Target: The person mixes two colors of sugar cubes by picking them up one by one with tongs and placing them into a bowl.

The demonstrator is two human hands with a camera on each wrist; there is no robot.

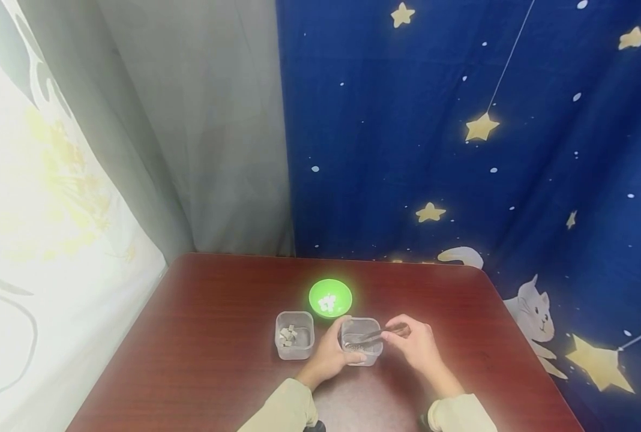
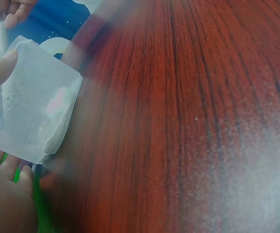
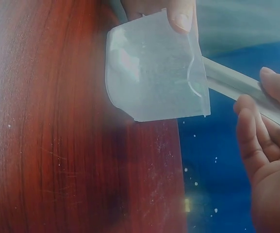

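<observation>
My left hand [image 1: 331,354] grips a clear square plastic tub [image 1: 373,359], its thumb on the near side and fingers around the left. In the left wrist view the tub [image 2: 38,97] appears tilted above the table. With fingers and thumb, my right hand [image 1: 415,345] pinches a long metal utensil [image 1: 371,337], which slants down over the rim into the tub. A dotted, speckled patch shows at its lower end; whether that is a perforated tip or small grains I cannot tell. The right wrist view shows the flat handle [image 3: 232,85] between the fingers.
Left of my left hand stands a second clear tub [image 1: 294,354] with several pale cubes [image 1: 287,336]. A green bowl [image 1: 339,289] holding small white pieces [image 1: 327,302] sits just behind. All rest on a reddish-brown table [image 1: 218,336], with grey and blue star-patterned curtains [image 1: 385,150] behind it.
</observation>
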